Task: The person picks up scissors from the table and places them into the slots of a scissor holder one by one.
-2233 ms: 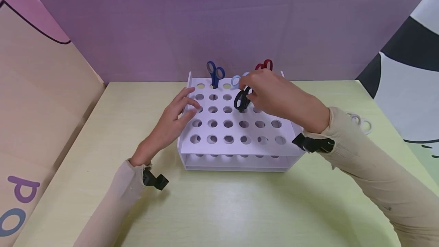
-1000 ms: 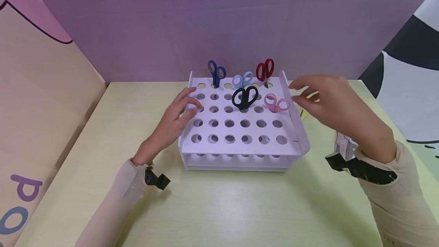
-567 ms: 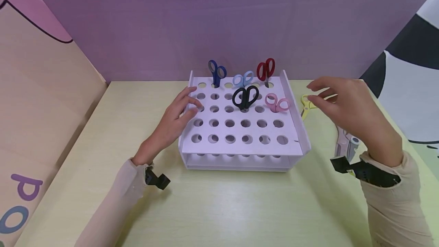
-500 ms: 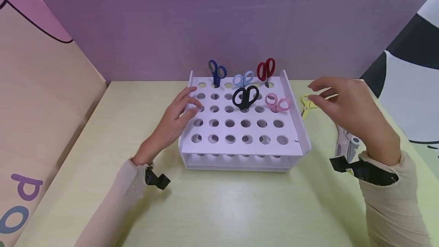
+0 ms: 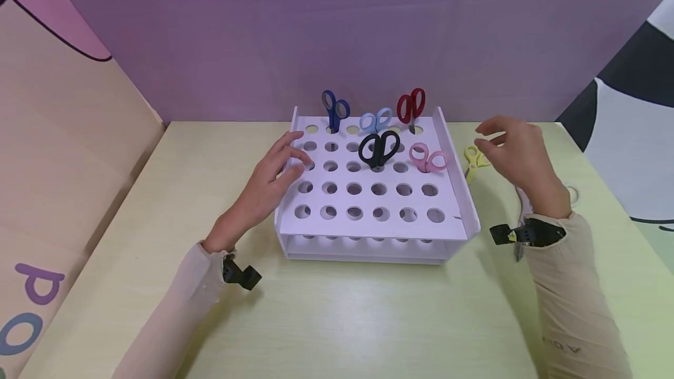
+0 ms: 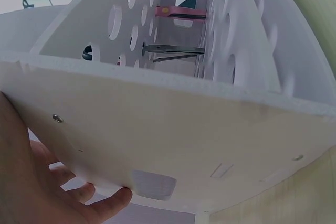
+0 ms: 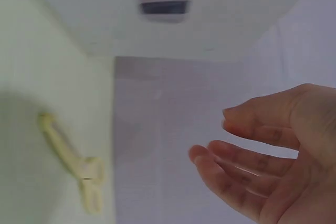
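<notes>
A white rack [image 5: 342, 227] with rows of round holes stands on the table. Dark blue scissors [image 5: 332, 114], light blue scissors [image 5: 372, 124], red scissors [image 5: 411, 109], black scissors [image 5: 376, 157] and pink scissors [image 5: 423, 162] stand in its holes, handles up. My left hand [image 5: 268, 183] rests with loosely bent fingers at the rack's left side; in the left wrist view its fingertips [image 6: 122, 198] touch the side panel. To the right of the rack, my right hand [image 5: 521, 157] hovers with nothing in it, fingers apart. Yellow scissors [image 5: 471, 161] lie close to its fingertips.
More scissors [image 5: 522, 203] lie on the table [image 5: 368, 320], mostly hidden under my right wrist, with a pale handle loop [image 5: 573, 194] showing beside it. A purple backdrop [image 5: 242, 40] rises directly behind the table's far edge.
My right hand has gone from over the rack, at the black scissors, out to the right by the yellow scissors. The pink scissors came into sight. My left hand has stayed put.
</notes>
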### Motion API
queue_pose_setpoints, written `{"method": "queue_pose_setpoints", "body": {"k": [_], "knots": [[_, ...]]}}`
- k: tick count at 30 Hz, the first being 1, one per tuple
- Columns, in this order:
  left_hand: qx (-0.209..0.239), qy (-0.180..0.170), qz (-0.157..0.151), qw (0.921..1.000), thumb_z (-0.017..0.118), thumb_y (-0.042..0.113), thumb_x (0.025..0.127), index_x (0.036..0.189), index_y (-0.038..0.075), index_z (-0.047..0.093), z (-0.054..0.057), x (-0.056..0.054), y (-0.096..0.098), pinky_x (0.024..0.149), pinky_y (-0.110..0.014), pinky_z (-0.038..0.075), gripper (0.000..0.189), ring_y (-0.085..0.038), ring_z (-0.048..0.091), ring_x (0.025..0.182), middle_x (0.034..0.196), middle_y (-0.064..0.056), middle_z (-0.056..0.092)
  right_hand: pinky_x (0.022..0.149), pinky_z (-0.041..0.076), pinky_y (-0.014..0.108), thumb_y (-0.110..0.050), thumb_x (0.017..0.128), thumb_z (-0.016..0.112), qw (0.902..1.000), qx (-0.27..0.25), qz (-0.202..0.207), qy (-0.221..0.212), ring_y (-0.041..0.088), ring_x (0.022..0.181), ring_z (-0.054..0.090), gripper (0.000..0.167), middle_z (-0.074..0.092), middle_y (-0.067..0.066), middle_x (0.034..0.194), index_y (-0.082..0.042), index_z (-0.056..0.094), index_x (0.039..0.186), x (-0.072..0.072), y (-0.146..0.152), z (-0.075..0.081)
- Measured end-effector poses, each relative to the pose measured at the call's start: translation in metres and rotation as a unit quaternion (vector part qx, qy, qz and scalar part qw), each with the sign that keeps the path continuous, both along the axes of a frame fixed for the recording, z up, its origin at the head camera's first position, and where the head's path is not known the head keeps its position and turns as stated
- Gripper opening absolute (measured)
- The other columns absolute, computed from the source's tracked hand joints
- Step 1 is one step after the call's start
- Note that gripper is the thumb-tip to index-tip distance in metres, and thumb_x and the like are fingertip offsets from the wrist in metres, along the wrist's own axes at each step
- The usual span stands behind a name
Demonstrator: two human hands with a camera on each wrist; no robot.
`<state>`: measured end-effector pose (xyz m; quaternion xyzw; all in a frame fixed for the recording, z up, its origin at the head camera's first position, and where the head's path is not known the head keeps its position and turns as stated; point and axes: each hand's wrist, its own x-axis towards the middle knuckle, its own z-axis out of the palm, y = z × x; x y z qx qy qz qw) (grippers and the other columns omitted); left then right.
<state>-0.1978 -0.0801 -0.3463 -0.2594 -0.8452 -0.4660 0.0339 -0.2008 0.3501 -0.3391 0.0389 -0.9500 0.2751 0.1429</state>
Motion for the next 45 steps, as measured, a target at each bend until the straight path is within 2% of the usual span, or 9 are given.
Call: {"method": "queue_pose_setpoints", "body": {"k": [3, 6, 13, 17, 20, 25, 29, 39, 45], "knots": [[0.0, -0.001, 0.001, 1.0, 0.048, 0.016, 0.101, 0.109, 0.006, 0.064, 0.0, 0.0, 0.0, 0.115, -0.052, 0.031, 0.021, -0.021, 0.017, 0.151, 0.159, -0.001, 0.034, 0.071, 0.052, 0.042, -0.011, 0.096, 0.058, 0.9999, 0.004, -0.008, -0.007, 0.046, 0.1, 0.064, 0.025, 0.064, 0.028, 0.117, 0.004, 0.064, 0.115, -0.008, 0.004, -0.012], [0.001, -0.001, 0.001, 1.0, 0.047, 0.016, 0.102, 0.109, 0.006, 0.064, 0.0, 0.0, 0.0, 0.116, -0.052, 0.03, 0.021, -0.02, 0.018, 0.151, 0.159, -0.001, 0.033, 0.082, 0.049, 0.057, -0.011, 0.096, 0.057, 0.9998, 0.002, -0.01, -0.017, 0.048, 0.103, 0.062, 0.027, 0.062, 0.03, 0.12, 0.006, 0.061, 0.117, -0.014, 0.007, -0.022], [0.001, 0.007, -0.001, 1.0, 0.046, 0.017, 0.102, 0.108, 0.005, 0.064, -0.001, -0.001, 0.0, 0.116, -0.053, 0.029, 0.022, -0.022, 0.02, 0.15, 0.159, -0.003, 0.033, 0.096, 0.039, 0.068, -0.018, 0.098, 0.058, 0.994, 0.028, 0.007, -0.106, 0.056, 0.12, 0.044, 0.052, 0.047, 0.04, 0.131, 0.011, 0.041, 0.138, -0.029, 0.023, -0.045], [0.0, 0.008, -0.001, 1.0, 0.045, 0.016, 0.102, 0.108, 0.005, 0.063, -0.002, -0.001, 0.0, 0.115, -0.054, 0.03, 0.022, -0.022, 0.019, 0.151, 0.159, -0.003, 0.033, 0.106, 0.023, 0.071, -0.018, 0.096, 0.059, 0.9878, 0.047, 0.022, -0.147, 0.061, 0.128, 0.031, 0.066, 0.039, 0.044, 0.137, 0.013, 0.028, 0.146, -0.034, 0.029, -0.056], [0.002, 0.001, 0.002, 1.0, 0.045, 0.017, 0.103, 0.116, 0.006, 0.061, -0.001, -0.001, 0.0, 0.116, -0.054, 0.029, 0.024, -0.02, 0.016, 0.151, 0.159, -0.001, 0.033, 0.107, 0.02, 0.072, -0.018, 0.096, 0.058, 0.983, 0.052, 0.028, -0.174, 0.062, 0.132, 0.025, 0.068, 0.034, 0.044, 0.141, 0.012, 0.025, 0.147, -0.036, 0.029, -0.059], [0.019, -0.017, -0.002, 0.9997, 0.045, 0.017, 0.103, 0.134, 0.007, 0.05, -0.001, -0.001, 0.0, 0.116, -0.056, 0.027, 0.033, -0.015, 0.013, 0.152, 0.16, 0.001, 0.031, 0.106, 0.023, 0.073, -0.017, 0.096, 0.057, 0.9752, 0.067, 0.047, -0.206, 0.063, 0.131, 0.026, 0.062, 0.032, 0.044, 0.142, 0.012, 0.031, 0.145, -0.037, 0.025, -0.064], [0.021, -0.021, -0.003, 0.9995, 0.045, 0.018, 0.103, 0.137, 0.01, 0.047, -0.001, -0.001, 0.0, 0.115, -0.058, 0.026, 0.035, -0.012, 0.012, 0.151, 0.16, 0.002, 0.031, 0.105, 0.027, 0.072, -0.015, 0.096, 0.055, 0.9673, 0.088, 0.061, -0.23, 0.062, 0.127, 0.03, 0.057, 0.034, 0.043, 0.139, 0.013, 0.034, 0.141, -0.038, 0.025, -0.067], [0.022, -0.017, -0.005, 0.9996, 0.044, 0.017, 0.103, 0.135, 0.009, 0.049, 0.001, -0.002, 0.001, 0.116, -0.056, 0.025, 0.033, -0.013, 0.011, 0.152, 0.16, 0.001, 0.031, 0.101, 0.035, 0.068, -0.014, 0.091, 0.062, 0.972, 0.102, 0.06, -0.203, 0.057, 0.121, 0.04, 0.054, 0.049, 0.042, 0.125, 0.019, 0.046, 0.13, -0.036, 0.025, -0.064], [0.022, -0.017, -0.004, 0.9996, 0.044, 0.017, 0.103, 0.133, 0.007, 0.05, -0.001, -0.002, 0.001, 0.116, -0.057, 0.025, 0.032, -0.014, 0.011, 0.152, 0.16, 0.001, 0.032, 0.096, 0.028, 0.067, -0.012, 0.091, 0.062, 0.9771, 0.088, 0.048, -0.188, 0.055, 0.118, 0.033, 0.038, 0.056, 0.038, 0.117, 0.013, 0.058, 0.119, -0.033, 0.025, -0.065]]}}
